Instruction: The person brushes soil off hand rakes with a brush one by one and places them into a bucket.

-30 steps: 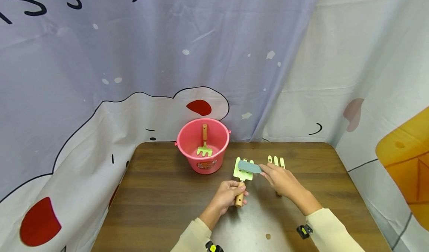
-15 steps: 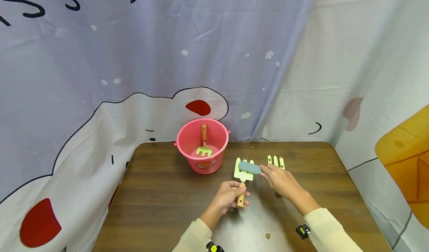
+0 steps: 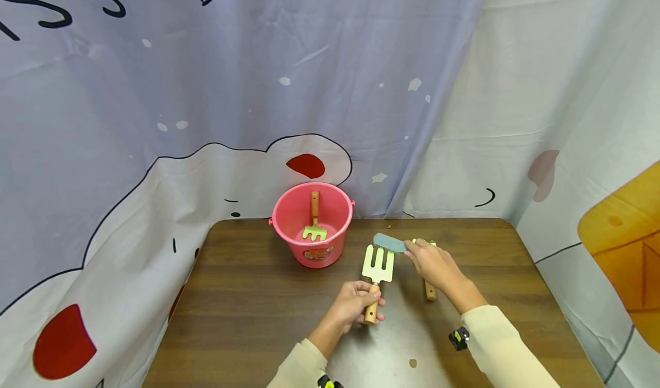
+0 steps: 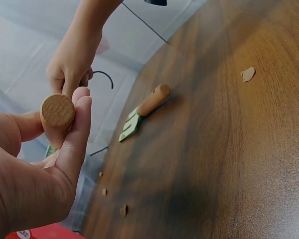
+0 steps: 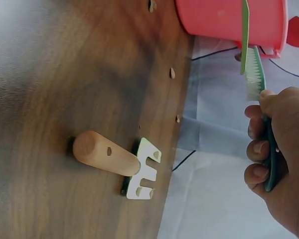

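Note:
My left hand (image 3: 348,309) grips the wooden handle of a small hand fork (image 3: 378,269), its pale green tines pointing away from me above the table. In the left wrist view the handle's round end (image 4: 58,110) sits between thumb and fingers. My right hand (image 3: 435,269) holds a teal brush (image 3: 389,242) across the tips of the tines. White bristles (image 5: 254,79) face the fork in the right wrist view, close to a green tine; whether they touch is unclear. Under my right hand a second hand fork (image 5: 107,154) lies on the table, partly hidden in the head view.
A pink bucket (image 3: 332,249) stands at the back of the wooden table (image 3: 247,319), holding a small green rake (image 3: 315,227) with a wooden handle. Several brown flakes, one of them a larger flake (image 4: 248,74), lie on the tabletop. Printed curtains (image 3: 361,90) hang behind.
The brush has moved away from me, off the middle of the tines to their tips. The held fork has shifted slightly right, and more of the second fork's handle shows.

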{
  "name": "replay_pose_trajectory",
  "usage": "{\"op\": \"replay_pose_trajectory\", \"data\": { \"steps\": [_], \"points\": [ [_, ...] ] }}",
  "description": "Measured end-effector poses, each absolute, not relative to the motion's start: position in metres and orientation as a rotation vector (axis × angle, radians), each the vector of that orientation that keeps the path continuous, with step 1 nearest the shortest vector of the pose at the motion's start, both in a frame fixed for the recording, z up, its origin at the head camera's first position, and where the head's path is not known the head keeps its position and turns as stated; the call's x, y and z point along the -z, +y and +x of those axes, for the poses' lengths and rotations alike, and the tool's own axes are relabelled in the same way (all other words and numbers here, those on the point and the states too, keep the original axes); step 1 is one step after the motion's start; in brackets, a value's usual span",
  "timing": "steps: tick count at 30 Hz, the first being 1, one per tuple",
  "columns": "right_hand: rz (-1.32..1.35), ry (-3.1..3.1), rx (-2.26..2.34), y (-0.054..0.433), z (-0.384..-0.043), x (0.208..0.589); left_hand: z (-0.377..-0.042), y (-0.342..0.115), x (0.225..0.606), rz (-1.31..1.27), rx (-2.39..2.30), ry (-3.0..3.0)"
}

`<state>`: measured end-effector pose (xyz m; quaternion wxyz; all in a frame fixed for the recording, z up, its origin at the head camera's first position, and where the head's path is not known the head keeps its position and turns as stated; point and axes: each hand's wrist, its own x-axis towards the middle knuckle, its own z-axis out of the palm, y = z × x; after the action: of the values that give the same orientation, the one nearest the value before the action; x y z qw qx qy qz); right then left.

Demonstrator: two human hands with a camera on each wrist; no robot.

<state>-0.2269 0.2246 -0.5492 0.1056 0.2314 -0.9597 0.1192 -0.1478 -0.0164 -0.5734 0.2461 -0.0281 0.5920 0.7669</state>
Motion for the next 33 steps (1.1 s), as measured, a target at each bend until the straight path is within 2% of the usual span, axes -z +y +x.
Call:
{"op": "replay_pose_trajectory", "data": {
  "steps": [10, 25, 33],
  "points": [
    [0.609, -2.905, -0.438, 0.229, -0.231, 0.542, -0.146, -0.017, 0.574, -0.057, -2.094, 1.631],
    [0.823, -2.718, -0.359, 0.206, -0.174, 0.543, -0.150, -0.015, 0.575, -0.069, -2.087, 1.649],
    [0.799, -2.666, -0.231, 0.208, -0.176, 0.551, -0.148, -0.012, 0.575, -0.048, -2.081, 1.626]
  ]
}}
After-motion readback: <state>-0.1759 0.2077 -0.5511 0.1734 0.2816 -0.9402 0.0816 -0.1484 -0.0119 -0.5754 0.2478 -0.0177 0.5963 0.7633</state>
